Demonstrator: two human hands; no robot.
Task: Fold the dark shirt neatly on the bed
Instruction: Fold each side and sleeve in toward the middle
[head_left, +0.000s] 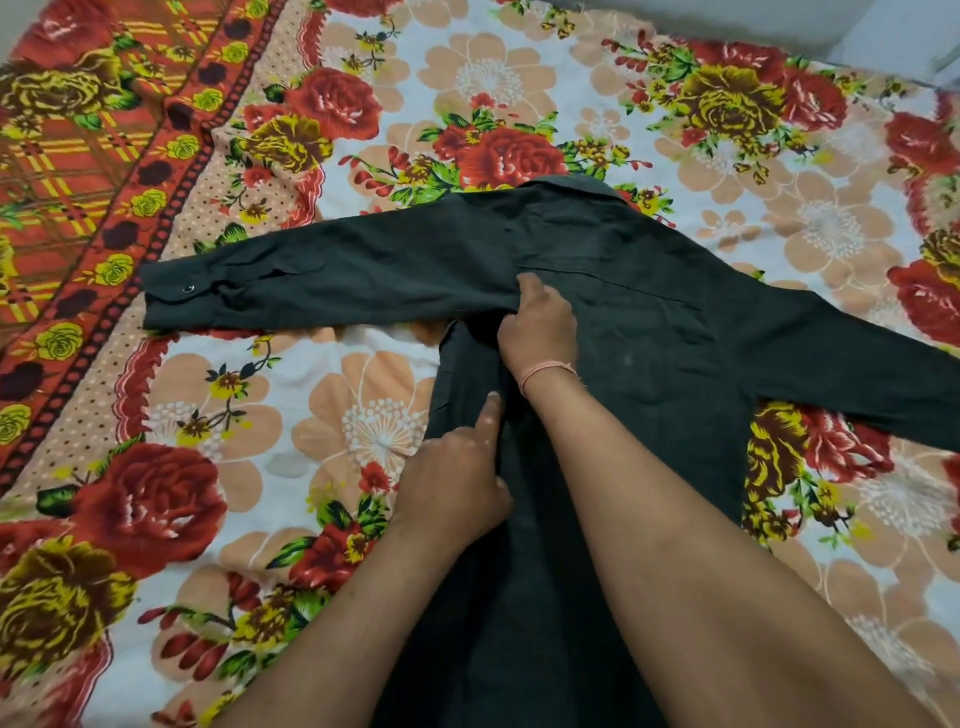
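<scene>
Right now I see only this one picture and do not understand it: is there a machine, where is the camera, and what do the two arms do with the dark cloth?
There is no machine, only a person's two bare hands. The single picture comes from a camera worn on the person's head, looking forward and down, so the arms enter from the bottom. A dark shirt lies spread on a flowered bedsheet. The right hand, with a pink thread at its wrist, grips the cloth where the sleeve on the picture's left meets the body. The left hand rests on the shirt's side edge, forefinger straight; whether its other fingers hold cloth I cannot tell.
</scene>
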